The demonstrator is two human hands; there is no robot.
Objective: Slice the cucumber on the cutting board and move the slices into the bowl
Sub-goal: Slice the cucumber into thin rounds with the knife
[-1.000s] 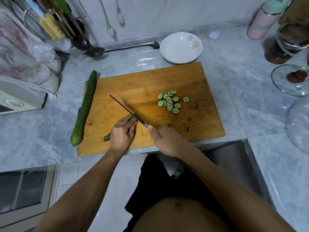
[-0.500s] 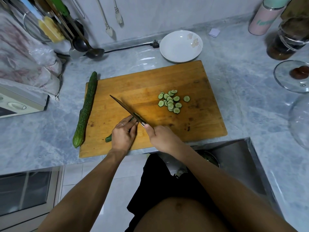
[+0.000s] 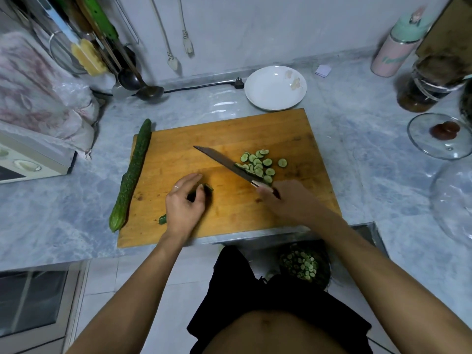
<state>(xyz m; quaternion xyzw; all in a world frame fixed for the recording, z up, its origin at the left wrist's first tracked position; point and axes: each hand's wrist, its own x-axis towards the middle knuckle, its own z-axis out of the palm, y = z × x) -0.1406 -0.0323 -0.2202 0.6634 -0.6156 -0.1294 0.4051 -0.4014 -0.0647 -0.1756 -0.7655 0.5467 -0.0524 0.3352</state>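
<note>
Since a second ago, the right hand (image 3: 288, 200), gripping the long dark-bladed knife (image 3: 227, 164), swept fresh slices to the pile of green cucumber rounds (image 3: 259, 164) mid-way across the wooden cutting board (image 3: 229, 129); the left hand (image 3: 182, 203) held the cucumber stub (image 3: 207, 188). Next, I judged, more slicing.

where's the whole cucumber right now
In the head view, the long dark green whole cucumber lies along the left edge of the wooden cutting board, left of the left hand.
</note>
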